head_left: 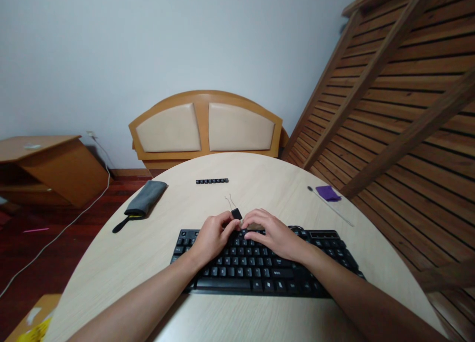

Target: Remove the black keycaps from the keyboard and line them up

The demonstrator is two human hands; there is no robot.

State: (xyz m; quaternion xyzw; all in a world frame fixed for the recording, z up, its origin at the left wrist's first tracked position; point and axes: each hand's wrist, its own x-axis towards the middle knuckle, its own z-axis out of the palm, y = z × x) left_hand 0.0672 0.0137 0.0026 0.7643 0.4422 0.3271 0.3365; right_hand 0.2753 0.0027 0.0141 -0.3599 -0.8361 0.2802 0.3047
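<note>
A full-size black keyboard (237, 284) lies on the round table below both hands. My left hand (213, 238) is over its upper left-middle part, thumb and fingers pinched at the lower end of a keycap puller (236, 214). The puller has a small black handle and two thin wire prongs that point away from me, with the prongs above the tabletop. My right hand (274, 235) is over the keyboard's top rows. Its fingers are curved, thumb apart from them, and the fingertips come close to the puller's lower end; I see nothing between them. The hands cover part of the upper keys.
A row of several black keycaps (212, 181) sits farther back on the table. At the left lies a grey pouch (147, 198) with a black strap. On the right are a folded purple cloth (328, 193) and a thin stick (330, 205) with a dark tip.
</note>
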